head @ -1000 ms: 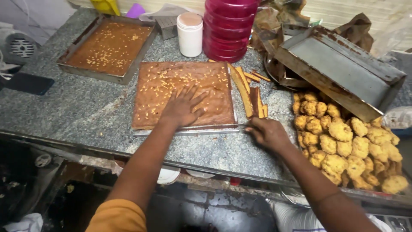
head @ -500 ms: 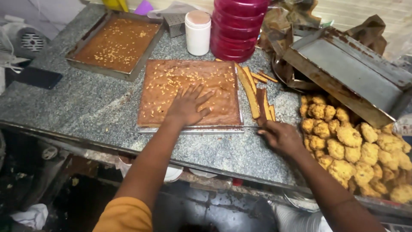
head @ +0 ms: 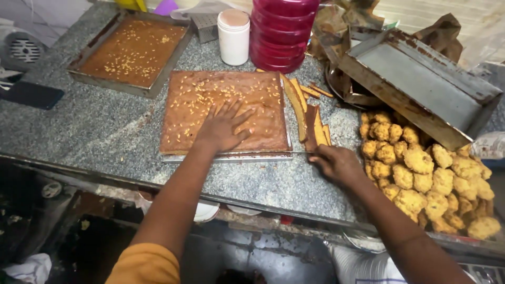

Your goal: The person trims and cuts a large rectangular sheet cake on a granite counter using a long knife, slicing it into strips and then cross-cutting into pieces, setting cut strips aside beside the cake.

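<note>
A square brown slab (head: 194,102) sprinkled with nut pieces lies on a thin metal sheet (head: 236,156) on the granite counter. My left hand (head: 223,129) presses flat on the slab's front middle, fingers spread. At the slab's front right corner, my right hand (head: 336,163) is closed around a thin knife. The knife blade (head: 295,152) lies along the slab's front edge. Several cut brown strips (head: 302,102) lie just right of the slab, next to my right hand.
A second nut-topped slab sits in a metal tray (head: 131,52) at the back left. A white jar (head: 233,37) and a red stacked container (head: 281,31) stand behind. An empty rusty tray (head: 421,79) leans above a pile of golden fried pieces (head: 426,173). A black phone (head: 31,94) lies left.
My left hand stays flat on the slab. My right hand stays at the slab's front right corner with only a small shift; the view itself has moved a little.
</note>
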